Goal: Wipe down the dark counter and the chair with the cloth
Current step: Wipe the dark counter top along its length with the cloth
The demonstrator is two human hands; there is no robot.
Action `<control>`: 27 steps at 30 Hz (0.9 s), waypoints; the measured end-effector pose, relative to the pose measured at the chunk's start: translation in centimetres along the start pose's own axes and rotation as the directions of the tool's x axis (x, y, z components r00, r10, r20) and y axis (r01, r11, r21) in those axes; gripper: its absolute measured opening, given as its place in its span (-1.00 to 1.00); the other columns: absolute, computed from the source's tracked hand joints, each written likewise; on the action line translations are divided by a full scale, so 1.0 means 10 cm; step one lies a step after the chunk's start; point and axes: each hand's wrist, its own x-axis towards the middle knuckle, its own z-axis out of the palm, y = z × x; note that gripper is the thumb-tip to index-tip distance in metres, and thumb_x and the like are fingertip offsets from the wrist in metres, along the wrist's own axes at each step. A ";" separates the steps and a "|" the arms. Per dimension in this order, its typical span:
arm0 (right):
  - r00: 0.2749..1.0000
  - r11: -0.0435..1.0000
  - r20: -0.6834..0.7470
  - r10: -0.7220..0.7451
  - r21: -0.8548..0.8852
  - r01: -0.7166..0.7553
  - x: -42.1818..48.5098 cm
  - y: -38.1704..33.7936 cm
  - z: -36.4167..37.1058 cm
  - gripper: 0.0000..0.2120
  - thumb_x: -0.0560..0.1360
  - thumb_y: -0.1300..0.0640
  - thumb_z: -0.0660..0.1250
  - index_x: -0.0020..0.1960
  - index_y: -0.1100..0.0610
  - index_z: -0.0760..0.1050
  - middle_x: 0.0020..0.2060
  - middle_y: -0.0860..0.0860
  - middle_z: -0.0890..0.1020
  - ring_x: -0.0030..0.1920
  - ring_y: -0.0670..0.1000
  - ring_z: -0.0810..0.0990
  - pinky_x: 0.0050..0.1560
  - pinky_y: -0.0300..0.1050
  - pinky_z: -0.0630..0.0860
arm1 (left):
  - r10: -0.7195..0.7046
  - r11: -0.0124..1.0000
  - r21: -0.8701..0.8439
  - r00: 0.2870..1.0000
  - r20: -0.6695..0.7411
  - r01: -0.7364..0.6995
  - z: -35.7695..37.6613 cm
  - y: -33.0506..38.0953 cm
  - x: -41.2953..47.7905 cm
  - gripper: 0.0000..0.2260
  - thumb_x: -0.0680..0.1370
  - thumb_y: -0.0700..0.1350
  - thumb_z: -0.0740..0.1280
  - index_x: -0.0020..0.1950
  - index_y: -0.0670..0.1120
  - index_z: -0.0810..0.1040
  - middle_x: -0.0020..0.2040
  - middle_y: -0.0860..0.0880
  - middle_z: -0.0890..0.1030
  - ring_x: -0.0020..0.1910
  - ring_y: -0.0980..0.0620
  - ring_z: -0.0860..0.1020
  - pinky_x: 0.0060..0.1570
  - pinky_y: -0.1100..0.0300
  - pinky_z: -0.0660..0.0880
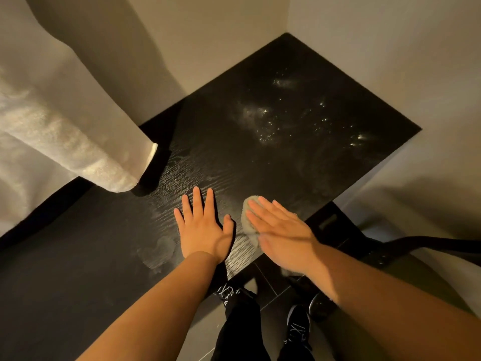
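The dark wood-grain counter [286, 142] fills the middle of the view, with wet streaks and glinting droplets toward its far right. My left hand [204, 226] lies flat on it near the front edge, fingers spread and holding nothing. Just to the right, my right hand [279, 230] presses flat on a small pale cloth [248, 216] against the counter; the hand looks motion-blurred. Most of the cloth is hidden under the palm. A dark chair [385, 246] shows partly at the right, below the counter's corner.
A thick white towel [65, 136] hangs at the left, its lower end just above the counter. Pale walls close in the counter at the back and right. Below the front edge are grey floor tiles [205, 327] and my feet in black shoes.
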 end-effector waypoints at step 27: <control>0.883 0.882 -0.065 0.465 0.122 -0.455 -0.15 0.62 -0.20 -0.39 0.66 -0.11 0.02 0.65 0.10 0.13 0.64 0.13 0.13 0.64 0.24 0.00 0.62 0.21 0.01 | 0.009 1.000 -0.017 0.999 -0.043 -0.009 0.01 -0.02 0.00 -0.30 0.62 0.29 0.00 0.73 0.08 0.01 0.74 -0.06 -0.06 0.70 -0.18 -0.15 0.65 -0.23 -0.17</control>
